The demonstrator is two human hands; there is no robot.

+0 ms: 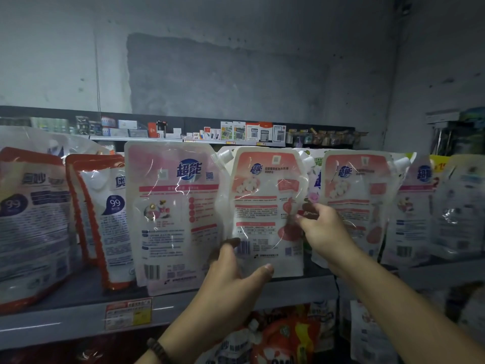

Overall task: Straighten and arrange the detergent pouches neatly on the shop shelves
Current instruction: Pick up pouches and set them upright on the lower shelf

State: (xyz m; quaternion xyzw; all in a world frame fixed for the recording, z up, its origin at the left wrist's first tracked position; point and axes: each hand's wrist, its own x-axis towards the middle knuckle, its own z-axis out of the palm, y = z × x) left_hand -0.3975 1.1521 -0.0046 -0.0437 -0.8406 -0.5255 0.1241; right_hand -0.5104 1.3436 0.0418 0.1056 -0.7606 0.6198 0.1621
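A row of detergent pouches stands upright on the grey shelf. In the middle is a pink-and-white pouch with a spout at its top left. My left hand holds its bottom left corner, thumb on the front. My right hand grips its right edge, fingers curled behind it. A larger pink pouch stands to its left. A similar pink pouch stands to its right. Two red-trimmed white pouches lean at the far left.
More pouches fill the shelf's right end. A yellow-red price tag sits on the shelf's front edge. Red and white pouches lie on the level below. A far shelf holds boxed calculators. A bare grey wall rises behind.
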